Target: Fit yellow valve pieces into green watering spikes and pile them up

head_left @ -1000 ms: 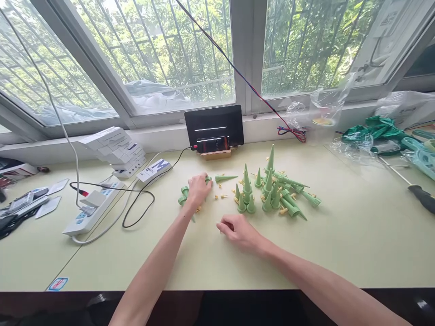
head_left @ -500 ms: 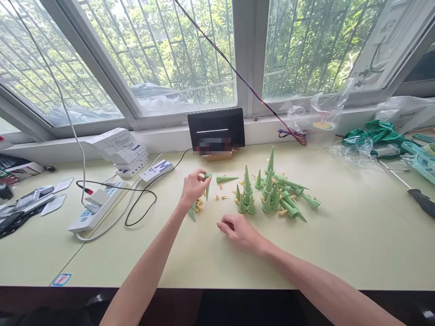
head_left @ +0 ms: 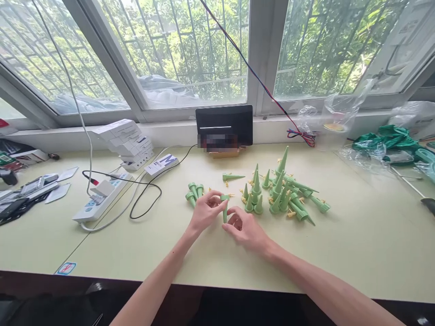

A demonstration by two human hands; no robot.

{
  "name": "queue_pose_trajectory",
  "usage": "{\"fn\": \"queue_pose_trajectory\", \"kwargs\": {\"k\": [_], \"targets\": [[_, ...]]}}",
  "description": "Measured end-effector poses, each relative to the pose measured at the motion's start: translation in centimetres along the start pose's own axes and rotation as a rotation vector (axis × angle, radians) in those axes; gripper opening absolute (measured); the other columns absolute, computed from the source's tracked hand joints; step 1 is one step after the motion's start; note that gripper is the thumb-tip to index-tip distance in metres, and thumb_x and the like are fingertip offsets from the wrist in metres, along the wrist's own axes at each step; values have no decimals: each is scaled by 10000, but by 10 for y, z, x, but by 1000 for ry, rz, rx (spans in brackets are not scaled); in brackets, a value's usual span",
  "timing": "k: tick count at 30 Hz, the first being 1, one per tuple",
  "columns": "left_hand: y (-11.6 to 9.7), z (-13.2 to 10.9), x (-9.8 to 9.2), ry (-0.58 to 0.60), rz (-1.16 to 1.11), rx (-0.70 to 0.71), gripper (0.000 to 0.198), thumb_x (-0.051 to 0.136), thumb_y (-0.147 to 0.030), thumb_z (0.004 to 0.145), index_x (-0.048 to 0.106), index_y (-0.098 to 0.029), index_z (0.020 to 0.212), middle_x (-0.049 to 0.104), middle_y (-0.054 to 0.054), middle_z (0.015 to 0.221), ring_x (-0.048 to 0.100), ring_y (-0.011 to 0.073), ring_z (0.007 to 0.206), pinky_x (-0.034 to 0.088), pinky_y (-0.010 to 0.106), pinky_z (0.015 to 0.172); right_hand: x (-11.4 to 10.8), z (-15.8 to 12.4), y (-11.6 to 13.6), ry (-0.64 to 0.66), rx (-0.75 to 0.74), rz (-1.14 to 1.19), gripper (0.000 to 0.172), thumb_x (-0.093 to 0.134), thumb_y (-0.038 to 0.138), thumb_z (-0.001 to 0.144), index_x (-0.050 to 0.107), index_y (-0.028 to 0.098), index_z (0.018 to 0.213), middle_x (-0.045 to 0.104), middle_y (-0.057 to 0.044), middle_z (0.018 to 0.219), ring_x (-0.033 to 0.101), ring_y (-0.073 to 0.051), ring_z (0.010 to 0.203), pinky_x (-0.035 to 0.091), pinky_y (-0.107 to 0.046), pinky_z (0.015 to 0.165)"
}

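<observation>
Between the thumb and fingers of my left hand [head_left: 206, 213] is a green plastic watering spike [head_left: 224, 213], held cap up with its point down. My right hand [head_left: 245, 228] is closed close beside the spike's lower part. Its fingers are curled, and whether they hold something small or touch the spike is hidden. Left of my left hand lie several green spikes [head_left: 193, 190], partly covered by the hand. A single spike [head_left: 233, 176] lies farther back, near a small yellow valve [head_left: 227, 184]. To the right stands a group of spikes [head_left: 255, 190], some upright, others lying with yellow valves attached.
A dark tablet [head_left: 224, 124] leans on a wooden stand by the window. To the left are a power strip [head_left: 102, 197] with cables, a small white box [head_left: 161, 165] and stacked white boxes [head_left: 127, 145]. A screwdriver [head_left: 428, 204] and plastic bags [head_left: 397, 145] lie right.
My left hand has brought the spike right and toward me, next to my right hand. The spikes at left now show more. The camera view has shifted slightly.
</observation>
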State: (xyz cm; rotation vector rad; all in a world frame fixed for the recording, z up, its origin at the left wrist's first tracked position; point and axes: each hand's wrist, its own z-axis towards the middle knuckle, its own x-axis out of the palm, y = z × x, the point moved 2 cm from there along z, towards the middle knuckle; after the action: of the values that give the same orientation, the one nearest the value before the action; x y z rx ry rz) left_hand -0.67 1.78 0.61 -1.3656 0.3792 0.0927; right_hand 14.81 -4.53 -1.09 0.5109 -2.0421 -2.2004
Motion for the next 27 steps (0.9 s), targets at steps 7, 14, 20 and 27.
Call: {"fn": "queue_pose_trajectory", "kwargs": {"k": [7, 14, 20, 27], "targets": [[2, -5, 3, -73, 124, 66, 257, 668, -441, 809, 606, -201, 878, 509, -34, 626, 447, 116, 576, 369, 247, 576, 0, 0, -5, -20, 40, 92, 257, 584, 374, 872, 501, 197, 1037, 597, 37, 653, 501, -109, 413, 436, -256, 436], [0, -6, 5, -68, 41, 58, 272, 631, -458, 845, 621, -190, 889, 574, -7, 650, 539, 133, 616, 450, 251, 605, -2, -1, -1, -65, 49, 111, 281, 614, 382, 847, 516, 196, 1033, 586, 37, 626, 482, -110, 425, 411, -245, 414], [0, -4, 4, 33, -136, 11, 287, 606, -470, 873, 613, -190, 938, 560, -17, 612, 489, 108, 528, 439, 257, 560, -4, 0, -1, -54, 52, 90, 249, 614, 357, 841, 532, 194, 1010, 571, 42, 614, 478, -111, 431, 409, -256, 442], [-12, -7, 5, 136, -229, -63, 298, 630, -461, 858, 591, -183, 961, 699, 54, 767, 535, 116, 548, 467, 283, 592, -3, 1, 0, -58, -3, -26, 184, 600, 343, 828, 545, 188, 747, 513, 33, 590, 460, -119, 516, 363, -261, 503]]}}
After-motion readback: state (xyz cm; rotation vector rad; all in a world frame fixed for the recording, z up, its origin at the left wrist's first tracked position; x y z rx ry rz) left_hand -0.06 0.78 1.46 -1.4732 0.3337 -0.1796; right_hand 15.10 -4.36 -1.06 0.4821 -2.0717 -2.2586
